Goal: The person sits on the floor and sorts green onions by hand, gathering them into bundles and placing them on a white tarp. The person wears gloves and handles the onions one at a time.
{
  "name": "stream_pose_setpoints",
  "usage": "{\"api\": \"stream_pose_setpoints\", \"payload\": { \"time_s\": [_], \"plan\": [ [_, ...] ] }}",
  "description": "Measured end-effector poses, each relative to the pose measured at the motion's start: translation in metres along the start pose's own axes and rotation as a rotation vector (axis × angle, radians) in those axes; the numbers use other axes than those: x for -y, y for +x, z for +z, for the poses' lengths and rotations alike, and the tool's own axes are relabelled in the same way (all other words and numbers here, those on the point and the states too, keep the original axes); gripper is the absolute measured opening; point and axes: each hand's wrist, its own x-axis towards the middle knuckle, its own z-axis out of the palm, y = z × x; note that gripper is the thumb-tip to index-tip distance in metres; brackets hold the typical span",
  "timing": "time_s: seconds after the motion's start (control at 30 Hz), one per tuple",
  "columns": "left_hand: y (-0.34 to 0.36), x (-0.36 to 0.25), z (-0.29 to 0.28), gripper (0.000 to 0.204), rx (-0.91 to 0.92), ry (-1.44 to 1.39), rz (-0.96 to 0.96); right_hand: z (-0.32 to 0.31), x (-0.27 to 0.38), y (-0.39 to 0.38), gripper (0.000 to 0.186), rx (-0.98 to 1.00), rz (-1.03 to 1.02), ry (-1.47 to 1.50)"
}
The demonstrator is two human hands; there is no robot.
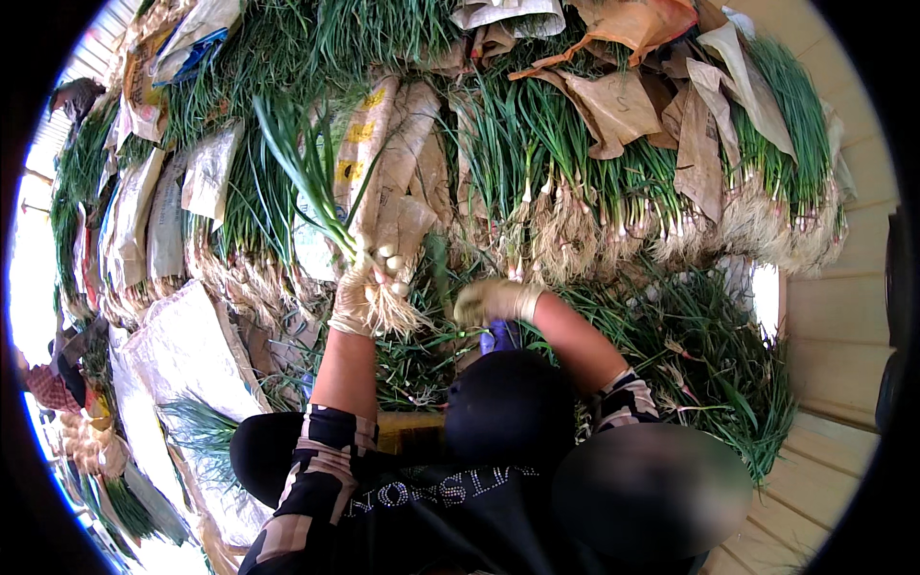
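Observation:
My left hand (352, 305), in a pale glove, is closed around a small bunch of spring onions (335, 228). Their round white bulbs and stringy roots stick out on the right side of the hand, and the long green leaves rise up and to the left. My right hand (496, 302), gloved too, is to the right of the bunch and apart from it. Motion smears its fingers, so their hold cannot be made out. A blurred green leaf (438, 266) shows just above and left of that hand.
Beyond my hands lie long rows of spring onions (565, 206), partly covered by brown and white sacks (393, 182). Loose green leaves (690, 345) are heaped on the right beside a tan panelled surface (834, 335). A white sheet (187, 355) lies left. Another person's checked sleeve (48, 388) shows far left.

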Motion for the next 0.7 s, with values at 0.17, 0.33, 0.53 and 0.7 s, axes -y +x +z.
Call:
{"api": "stream_pose_setpoints", "payload": {
  "time_s": [0.17, 0.33, 0.53, 0.7],
  "plan": [
    [0.015, 0.003, 0.007, 0.007, -0.049, -0.115, 0.013, -0.058, -0.091, -0.022, 0.024, -0.96, 0.428, 0.352],
    [0.014, 0.014, -0.02, 0.017, -0.305, -0.127, -0.127, -0.11, -0.096, -0.044, 0.02, -0.824, 0.787, 0.222],
    [0.02, 0.03, -0.014, 0.025, -0.344, 0.174, -0.116, -0.059, -0.066, -0.05, 0.015, -1.006, 0.529, 0.01],
    [0.025, 0.052, -0.027, 0.047, -0.368, 0.382, -0.252, -0.034, -0.01, -0.03, 0.023, -0.887, 0.292, 1.219]
  ]
}}
